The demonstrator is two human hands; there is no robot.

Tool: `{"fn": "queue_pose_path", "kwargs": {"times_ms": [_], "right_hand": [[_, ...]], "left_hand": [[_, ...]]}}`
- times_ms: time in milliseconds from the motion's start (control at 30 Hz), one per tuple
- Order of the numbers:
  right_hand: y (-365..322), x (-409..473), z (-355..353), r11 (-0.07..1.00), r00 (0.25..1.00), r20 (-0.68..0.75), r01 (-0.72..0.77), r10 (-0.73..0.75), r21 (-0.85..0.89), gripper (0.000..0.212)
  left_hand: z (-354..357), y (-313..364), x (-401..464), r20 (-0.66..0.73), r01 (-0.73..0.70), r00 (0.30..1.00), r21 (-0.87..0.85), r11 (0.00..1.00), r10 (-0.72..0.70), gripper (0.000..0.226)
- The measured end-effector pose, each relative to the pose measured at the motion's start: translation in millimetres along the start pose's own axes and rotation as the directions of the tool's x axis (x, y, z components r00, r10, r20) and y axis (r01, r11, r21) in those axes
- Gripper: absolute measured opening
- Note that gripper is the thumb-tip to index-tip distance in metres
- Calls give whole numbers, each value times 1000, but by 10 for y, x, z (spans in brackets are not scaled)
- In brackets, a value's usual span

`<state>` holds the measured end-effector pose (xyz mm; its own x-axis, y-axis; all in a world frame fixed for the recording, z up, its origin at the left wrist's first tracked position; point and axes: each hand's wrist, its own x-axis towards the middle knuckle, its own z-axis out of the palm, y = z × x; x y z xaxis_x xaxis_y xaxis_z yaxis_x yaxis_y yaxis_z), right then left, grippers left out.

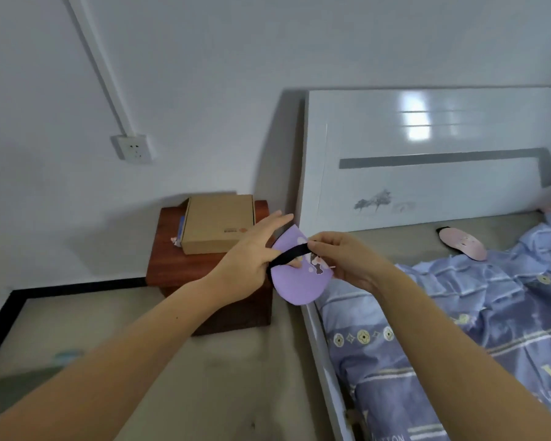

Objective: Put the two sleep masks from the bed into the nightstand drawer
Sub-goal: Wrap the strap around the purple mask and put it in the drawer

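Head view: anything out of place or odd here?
Nothing damaged or spilled. A cardboard box sits skewed on the nightstand, overhanging its back edge. The pink sleep mask still lies on the bed; both hands hold the purple sleep mask.

Blue patterned quilt [477, 329] on bed: large pale-yellow letter, likely "V", cut off at right edge; small white lettering near bottom edge ending "TTON" (start hidden). Cardboard box [218, 222] on nightstand: small dark printed line beside orange logo, too blurred to read.
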<state>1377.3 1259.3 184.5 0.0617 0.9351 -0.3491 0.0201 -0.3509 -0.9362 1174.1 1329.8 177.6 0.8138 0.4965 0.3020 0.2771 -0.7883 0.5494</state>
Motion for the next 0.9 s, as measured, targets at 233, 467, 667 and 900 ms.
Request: {"fn": "queue_pose_path", "kwargs": {"times_ms": [233,467,667,900], "right_hand": [[433,504,644,999,972,-234,23,-13,39,20],[867,908,1257,977,982,-84,-154,168,148,10],[1077,1437,1587,926,937,-36,-336,347,171,26],[1857,1933,1661,864,886,-194,-456,420,-211,15]], "left_hand": [[275,-234,-613,98,545,659,-745,384,-746,39],[465,-742,-907,26,402,360,-906,130,-932,22],[418,-1581,-1067,49,646,389,-726,235,-920,36],[943,-2477,-1178,374,730,252,-679,-78,-892,23]]}}
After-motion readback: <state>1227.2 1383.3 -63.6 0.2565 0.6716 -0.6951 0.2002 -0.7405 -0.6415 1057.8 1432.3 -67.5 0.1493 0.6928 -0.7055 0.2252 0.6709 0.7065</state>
